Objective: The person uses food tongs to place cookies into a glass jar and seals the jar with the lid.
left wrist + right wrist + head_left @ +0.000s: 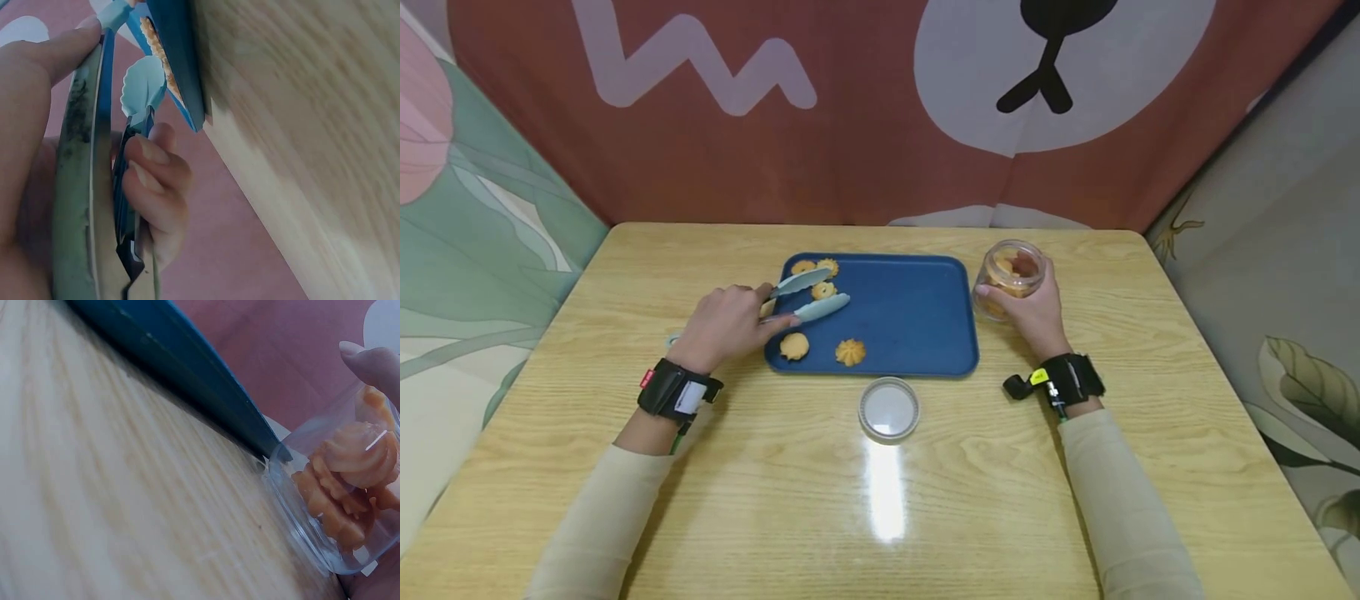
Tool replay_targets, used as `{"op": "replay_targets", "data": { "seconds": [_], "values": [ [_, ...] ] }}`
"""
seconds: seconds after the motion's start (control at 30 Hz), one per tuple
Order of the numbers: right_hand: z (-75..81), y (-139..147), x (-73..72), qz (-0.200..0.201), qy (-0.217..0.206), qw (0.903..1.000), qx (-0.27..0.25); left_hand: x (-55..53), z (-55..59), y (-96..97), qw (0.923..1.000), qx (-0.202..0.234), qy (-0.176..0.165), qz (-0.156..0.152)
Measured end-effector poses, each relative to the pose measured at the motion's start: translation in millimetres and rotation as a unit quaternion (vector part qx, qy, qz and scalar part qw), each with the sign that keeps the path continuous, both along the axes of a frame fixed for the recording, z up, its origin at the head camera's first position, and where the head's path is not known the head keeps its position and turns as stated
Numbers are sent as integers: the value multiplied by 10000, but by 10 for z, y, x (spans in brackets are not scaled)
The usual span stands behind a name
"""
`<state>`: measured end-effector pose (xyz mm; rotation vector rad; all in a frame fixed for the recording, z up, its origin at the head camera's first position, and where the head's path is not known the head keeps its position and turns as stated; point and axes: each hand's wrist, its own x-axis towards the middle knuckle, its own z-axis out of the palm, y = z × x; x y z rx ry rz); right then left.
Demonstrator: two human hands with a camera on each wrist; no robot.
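My left hand [722, 323] grips a pair of tongs [823, 308] with pale blue scalloped tips, spread apart over the left part of a blue tray [910, 312]. Between the tips shows a round cookie [823, 291]; more cookies lie near the tray's back left corner. Closer to the front edge are a pale round cookie [793, 346] and a golden ridged cookie [851, 352]. Right of the tray, my right hand [1037, 312] holds a clear, lidless jar [1011, 279] upright. Several swirled cookies [356, 456] show through its wall in the right wrist view.
A round clear lid [889, 408] lies on the wooden table [775, 500] just in front of the tray. Behind the table hangs a red-brown curtain [865, 150], and patterned walls stand at both sides.
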<state>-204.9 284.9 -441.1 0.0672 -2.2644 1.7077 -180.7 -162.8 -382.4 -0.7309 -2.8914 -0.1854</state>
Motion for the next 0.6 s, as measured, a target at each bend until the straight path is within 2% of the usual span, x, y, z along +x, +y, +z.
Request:
{"op": "replay_targets", "data": {
  "seconds": [0.6],
  "values": [
    [-10, 0, -8, -41, -2, 10000, 21, 11, -24, -19, 9993, 22, 375, -83]
  ]
}}
